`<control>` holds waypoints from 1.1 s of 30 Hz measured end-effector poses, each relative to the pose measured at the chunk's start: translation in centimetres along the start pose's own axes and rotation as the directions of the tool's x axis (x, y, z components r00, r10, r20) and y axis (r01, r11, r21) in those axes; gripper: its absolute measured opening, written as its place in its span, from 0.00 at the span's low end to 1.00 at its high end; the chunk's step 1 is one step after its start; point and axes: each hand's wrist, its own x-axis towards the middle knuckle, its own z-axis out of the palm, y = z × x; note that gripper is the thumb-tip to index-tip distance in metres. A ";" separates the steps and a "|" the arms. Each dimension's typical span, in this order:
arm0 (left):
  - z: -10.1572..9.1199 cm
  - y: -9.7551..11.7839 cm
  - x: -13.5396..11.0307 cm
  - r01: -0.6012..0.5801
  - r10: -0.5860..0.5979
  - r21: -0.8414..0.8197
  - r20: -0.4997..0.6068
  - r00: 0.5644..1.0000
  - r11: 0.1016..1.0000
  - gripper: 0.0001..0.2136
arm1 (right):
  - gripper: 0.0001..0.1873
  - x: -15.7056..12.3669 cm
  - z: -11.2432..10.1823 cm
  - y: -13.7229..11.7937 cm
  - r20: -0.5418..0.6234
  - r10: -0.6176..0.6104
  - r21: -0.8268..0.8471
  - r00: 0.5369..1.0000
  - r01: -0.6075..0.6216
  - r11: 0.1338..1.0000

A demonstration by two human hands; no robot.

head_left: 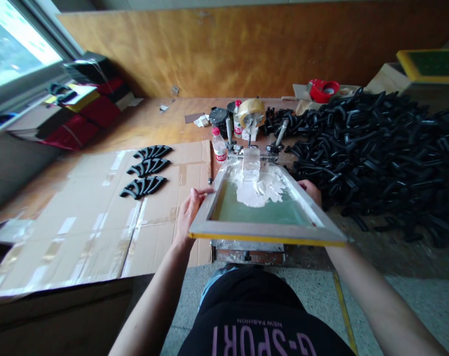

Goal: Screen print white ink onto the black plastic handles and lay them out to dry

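A screen-printing frame with a green mesh is raised at its near end, tilted over a printing base. White ink lies thick on the far part of the mesh, beneath a clear block-shaped squeegee. My left hand is closed on the frame's left side, with thumb and forefinger showing at the edge. On the opposite side, my right hand grips the right rail; the frame hides part of it. Three curved black ribbed pieces lie in a column on the cardboard at left.
A large heap of black plastic parts covers the right of the table. Red-capped bottles, a black tub and a tape roll stand behind the frame. Flat cardboard covers the left; boxes sit by the window.
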 end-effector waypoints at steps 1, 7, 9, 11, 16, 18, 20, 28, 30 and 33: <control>-0.5 -1.4 -0.8 0.077 -0.078 0.046 0.032 0.996 0.996 0.26 | 0.21 1.1 -0.4 -0.3 -0.036 -0.015 -0.006 0.999 0.015 1.000; -0.6 -10.0 -2.5 0.257 -0.279 0.180 0.111 0.954 0.949 0.33 | 0.32 3.8 3.6 -8.1 0.092 -0.452 -0.087 0.887 0.459 0.884; -0.3 -11.7 -2.1 0.255 -0.279 0.223 0.084 0.957 0.941 0.32 | 0.22 3.2 5.6 -9.9 0.272 -0.460 -0.102 0.845 0.501 0.860; -0.2 -12.6 -1.8 0.247 -0.272 0.247 0.074 0.959 0.937 0.31 | 0.08 1.8 6.7 -10.4 0.417 -0.433 -0.084 0.799 0.509 0.857; -0.5 -13.0 -1.7 0.240 -0.262 0.269 0.046 0.964 0.933 0.29 | 0.09 -3.0 4.5 -8.7 0.561 -0.577 0.018 0.594 0.688 0.725; -0.6 -13.0 -1.8 0.244 -0.264 0.270 0.039 0.964 0.931 0.28 | 0.10 -4.0 3.0 -8.3 0.605 -0.651 0.111 0.459 0.760 0.640; -0.6 -13.0 -1.8 0.250 -0.268 0.268 0.031 0.963 0.930 0.28 | 0.08 -4.1 2.0 -8.4 0.639 -0.661 0.158 0.394 0.774 0.614; -0.5 -12.8 -1.9 0.289 -0.308 0.188 0.083 0.948 0.939 0.32 | 0.14 -6.2 3.2 -7.4 0.513 -0.691 0.050 0.509 0.786 0.616; -0.5 -12.7 -1.9 0.285 -0.303 0.185 0.081 0.950 0.941 0.32 | 0.11 -6.4 3.1 -7.4 0.528 -0.698 0.092 0.484 0.785 0.613; -0.6 -11.6 -2.0 0.274 -0.292 0.167 0.094 0.952 0.947 0.33 | 0.07 -4.0 3.3 -9.1 0.483 -0.633 0.060 0.605 0.698 0.713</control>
